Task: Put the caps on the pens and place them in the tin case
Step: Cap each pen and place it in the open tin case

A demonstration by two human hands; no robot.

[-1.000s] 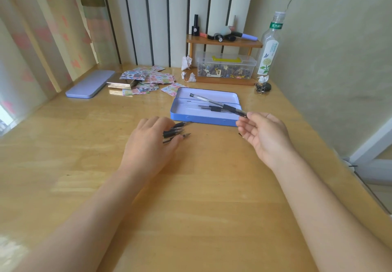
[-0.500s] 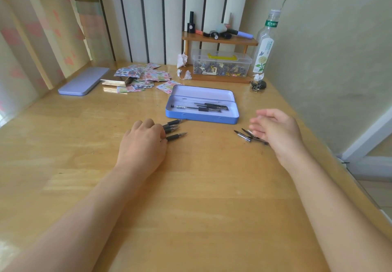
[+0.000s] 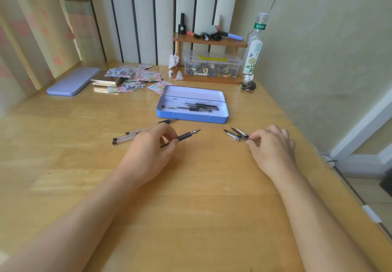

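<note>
The open blue tin case (image 3: 192, 117) lies mid-table with three capped pens (image 3: 191, 108) inside. My left hand (image 3: 148, 150) pinches an uncapped pen (image 3: 186, 136) by its dark grip, tip pointing right, just above the wood. More uncapped pens (image 3: 127, 137) lie to the left of that hand. My right hand (image 3: 272, 146) rests on the table, its fingertips closed on a pen cap (image 3: 247, 138) at the edge of a small cluster of loose caps (image 3: 234, 135).
The case's lid (image 3: 73, 81) lies far left. Sticker sheets (image 3: 135, 77) are spread behind the case. A wooden shelf (image 3: 210, 42), a clear box (image 3: 212, 64) and a bottle (image 3: 253, 49) stand at the back. The table's right edge (image 3: 331, 165) drops to the floor.
My left hand has picked one uncapped pen out of the pile and lifted it. My right hand, which dropped a capped pen into the case, has moved onto the loose caps.
</note>
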